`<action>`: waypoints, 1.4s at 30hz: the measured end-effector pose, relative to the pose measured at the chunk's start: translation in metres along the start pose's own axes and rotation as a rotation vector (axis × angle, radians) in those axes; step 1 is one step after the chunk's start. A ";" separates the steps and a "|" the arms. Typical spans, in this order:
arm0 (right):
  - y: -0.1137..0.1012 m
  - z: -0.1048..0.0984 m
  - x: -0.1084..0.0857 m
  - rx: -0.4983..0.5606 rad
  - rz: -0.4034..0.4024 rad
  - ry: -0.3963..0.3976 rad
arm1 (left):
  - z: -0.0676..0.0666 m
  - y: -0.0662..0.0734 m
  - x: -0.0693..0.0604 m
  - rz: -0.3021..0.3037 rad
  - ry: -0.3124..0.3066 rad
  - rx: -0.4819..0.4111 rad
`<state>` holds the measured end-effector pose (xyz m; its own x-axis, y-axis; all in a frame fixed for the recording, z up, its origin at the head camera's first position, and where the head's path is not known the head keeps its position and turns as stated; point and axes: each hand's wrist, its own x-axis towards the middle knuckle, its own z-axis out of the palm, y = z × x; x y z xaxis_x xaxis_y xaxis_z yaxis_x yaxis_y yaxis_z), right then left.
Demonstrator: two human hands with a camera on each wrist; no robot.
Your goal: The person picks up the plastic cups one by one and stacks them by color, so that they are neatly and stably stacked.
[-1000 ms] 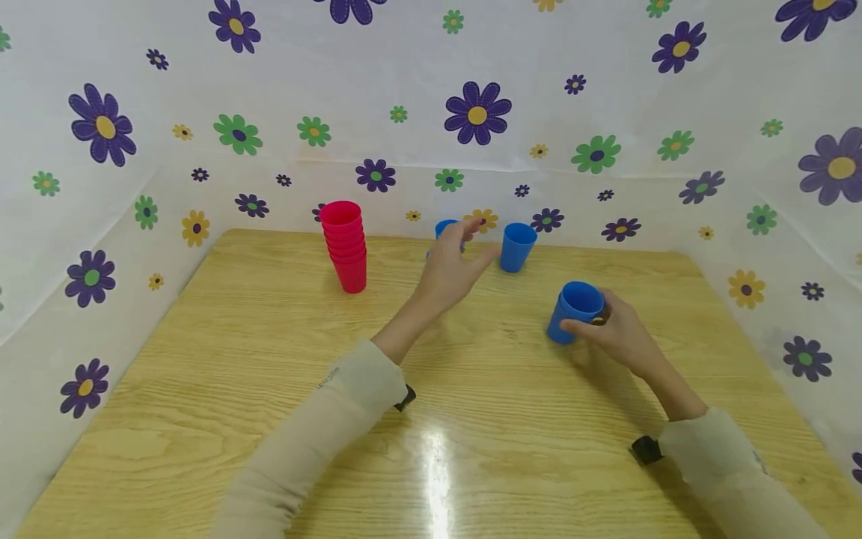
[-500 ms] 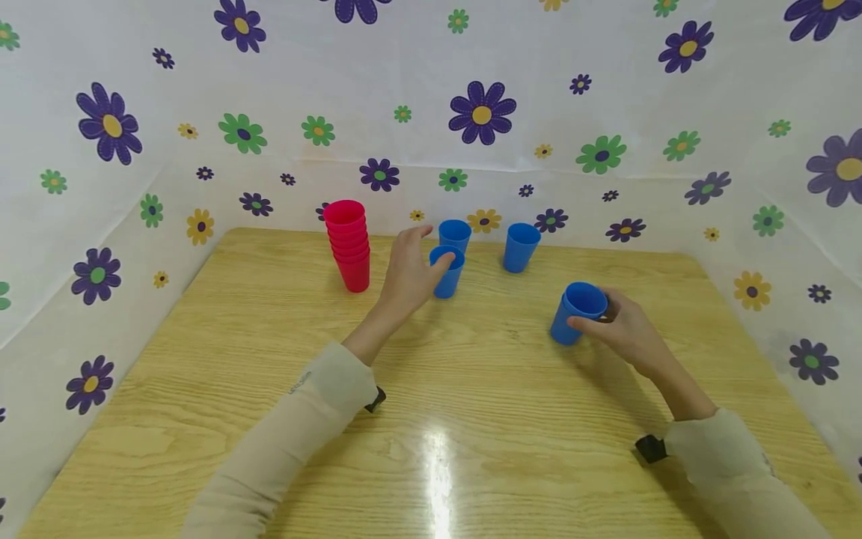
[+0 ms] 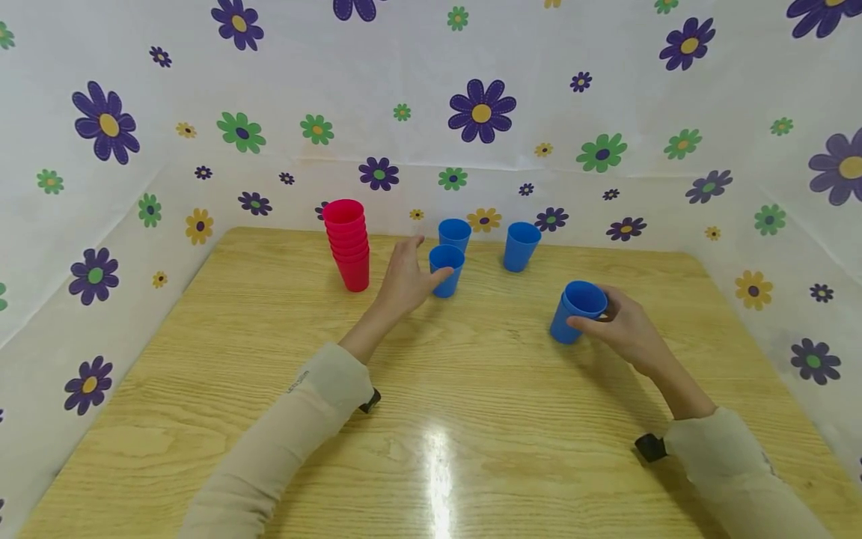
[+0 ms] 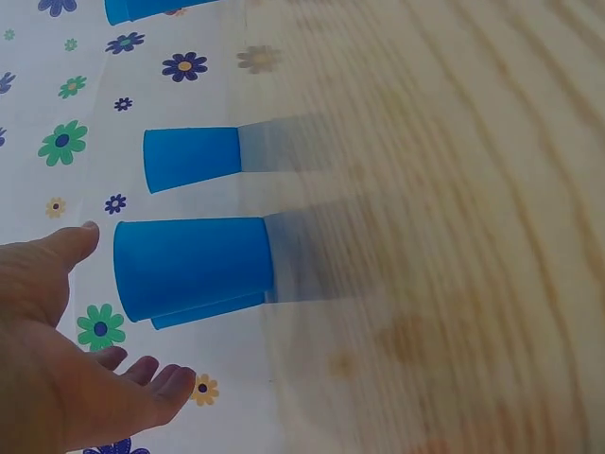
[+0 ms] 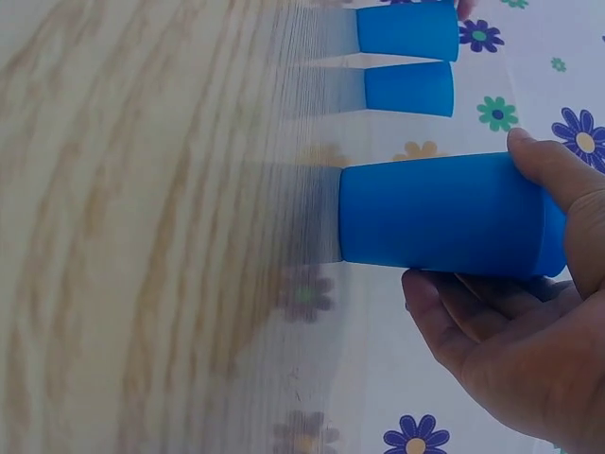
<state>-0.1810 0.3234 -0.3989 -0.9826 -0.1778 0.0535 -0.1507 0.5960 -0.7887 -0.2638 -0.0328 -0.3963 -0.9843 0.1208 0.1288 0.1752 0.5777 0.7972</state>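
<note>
My right hand [image 3: 626, 333] holds a pair of nested blue cups [image 3: 568, 323] upright on the table at the right, its thumb near the rim in the right wrist view. My left hand [image 3: 404, 281] is beside a single blue cup [image 3: 446, 290], fingers apart; the left wrist view shows a gap between the hand and that blue cup [image 4: 194, 265]. Just behind it stands another blue cup [image 3: 461, 238], partly hidden by the front one. A further blue cup [image 3: 519, 254] stands alone to their right.
A tall stack of nested red cups [image 3: 352, 271] stands at the back left, left of my left hand. The wooden table [image 3: 471, 419] ends at a white flowered cloth [image 3: 518, 45] behind and on both sides.
My left hand has moved left and slightly nearer, from in front of the two left blue cups to beside the front one, uncovering them. My right hand stays on the nested blue cups.
</note>
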 end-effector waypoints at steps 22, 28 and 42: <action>0.003 0.007 0.010 -0.067 -0.016 0.030 | 0.014 -0.009 0.010 -0.055 -0.068 -0.049; 0.003 0.009 0.013 -0.057 -0.030 0.028 | 0.017 -0.008 0.012 -0.052 -0.070 -0.070; 0.003 0.008 0.013 -0.069 -0.035 0.028 | 0.021 -0.010 0.015 -0.070 -0.084 -0.153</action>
<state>-0.1936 0.3163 -0.4057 -0.9791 -0.1777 0.0984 -0.1912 0.6421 -0.7424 -0.2794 -0.0195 -0.4148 -0.9875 0.1554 0.0250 0.0945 0.4583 0.8837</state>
